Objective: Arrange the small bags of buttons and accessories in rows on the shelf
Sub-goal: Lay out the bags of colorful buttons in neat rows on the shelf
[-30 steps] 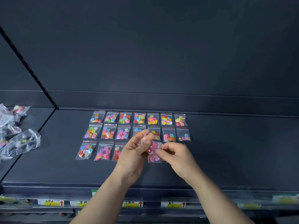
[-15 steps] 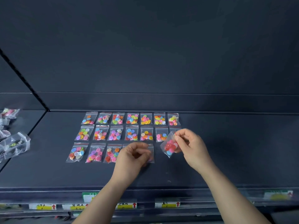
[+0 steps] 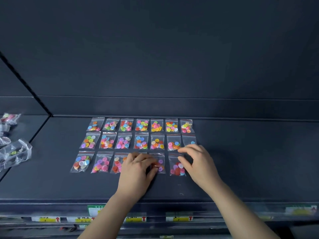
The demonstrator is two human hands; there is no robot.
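Small clear bags of coloured buttons lie in three rows on the dark shelf [image 3: 241, 161]. The back row [image 3: 141, 125] and the middle row [image 3: 140, 141] each hold several bags. In the front row, my left hand [image 3: 138, 168] rests on one bag and hides it, its fingertips touching the purple-button bag [image 3: 160, 163] beside it. My right hand [image 3: 198, 163] hovers with spread fingers over the right edge of the red-and-pink bag [image 3: 177, 168], thumb touching it. That bag lies flat on the shelf, last in the front row.
Loose clear bags of accessories [image 3: 14, 151] are heaped on the neighbouring shelf section at the left, past the divider [image 3: 43, 106]. Yellow price labels [image 3: 136, 219] line the shelf's front edge. Bare shelf extends to the right of the rows.
My right hand brought the red-and-pink bag down from mid-air and laid it at the end of the front row. My left hand stayed on the front-row bags.
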